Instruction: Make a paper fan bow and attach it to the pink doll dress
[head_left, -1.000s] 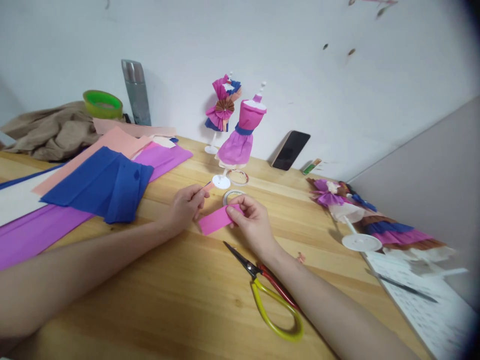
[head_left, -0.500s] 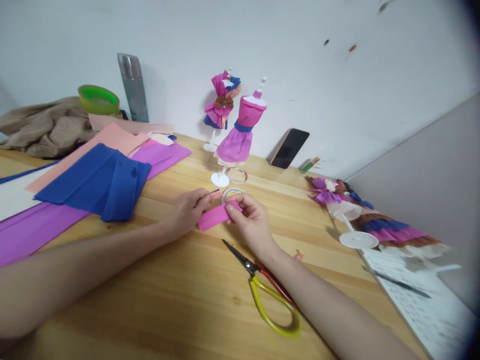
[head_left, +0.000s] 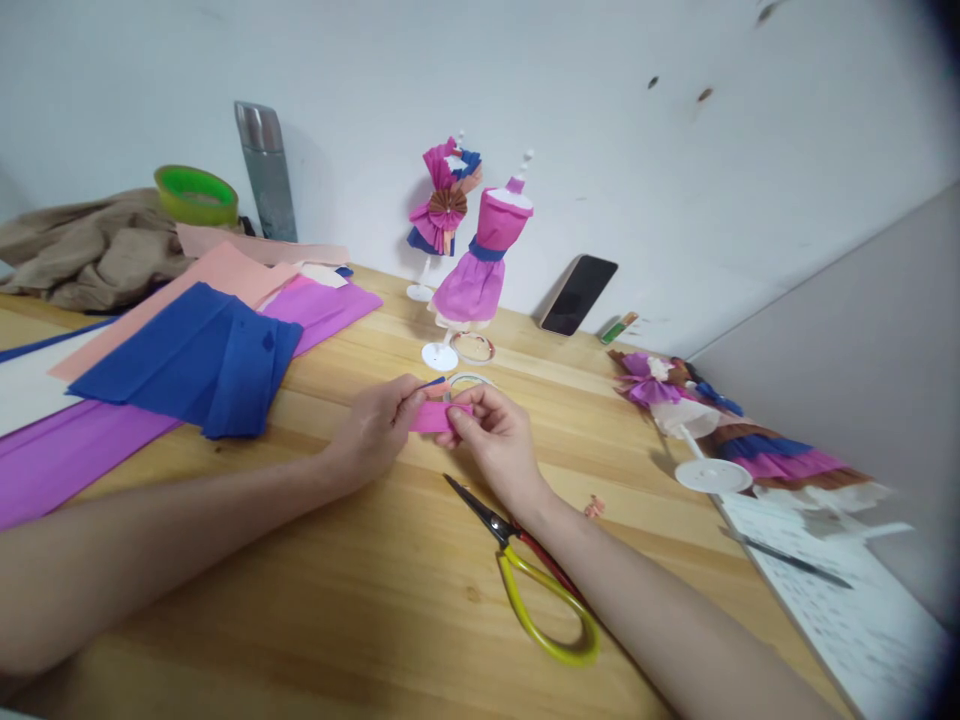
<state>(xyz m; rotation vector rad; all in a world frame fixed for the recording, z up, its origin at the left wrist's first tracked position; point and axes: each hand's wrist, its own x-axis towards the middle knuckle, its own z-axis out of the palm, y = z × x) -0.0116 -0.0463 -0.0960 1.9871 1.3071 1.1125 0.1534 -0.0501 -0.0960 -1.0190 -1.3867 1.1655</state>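
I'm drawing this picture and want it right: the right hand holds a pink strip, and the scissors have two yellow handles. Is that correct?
Not quite: the head view shows that the scissors have one yellow handle and one red handle. The right hand does hold a pink strip.

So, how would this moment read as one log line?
left hand: pinches peach-blue strip | right hand: pinches pink strip, other end at left hand | scissors: on table | phone: against wall
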